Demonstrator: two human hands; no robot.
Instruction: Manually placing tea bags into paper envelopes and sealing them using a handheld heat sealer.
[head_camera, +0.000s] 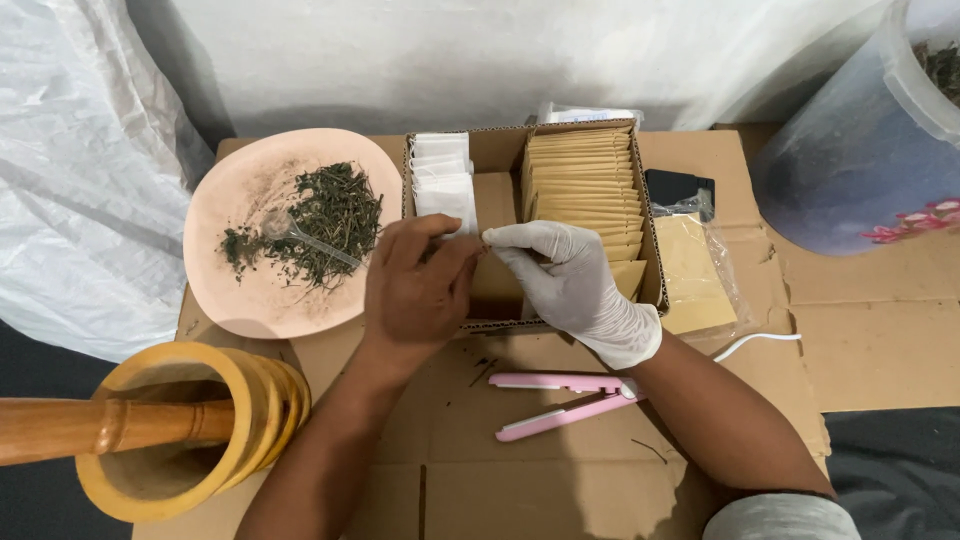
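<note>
Cardboard sheet (880, 340): flattened, brown, serves as the work surface; bare room lies toward the near edge and to the right.

Clear plastic tub (860, 150): far right corner, large, dark dried matter inside, well apart from the hands.

Wooden mortar (190, 430): near left corner, with a wooden pestle (90, 428) lying across its rim, handle pointing left.

Pink plate (270, 290): left of centre, carrying a loose heap of dried green herbs (320, 225) and a small clear spoon (300, 235).

Open cardboard box (652, 240): centre, just beyond the hands. Right compartment holds a packed row of tan paper envelopes (585, 185); left compartment holds a shorter row of white filter bags (443, 180) standing on edge.

Clear packet (700, 270) of more tan envelopes: just right of the box.

Pink hair-straightener-style heat sealer (565, 400): lies near the person, below the hands, long axis left to right, jaws slightly apart, white cord (760, 342) trailing right. Right forearm is nearer to it.

Left hand (415, 290): bare, fingers curled, thumb and forefinger pinching one end of a small white bag (470, 232).

Right hand (575, 280): in a white glove, pinching the other end of the same bag. The bag sits between the two hands over the box's near edge, mostly hidden; it appears to be held stretched left to right.
</note>
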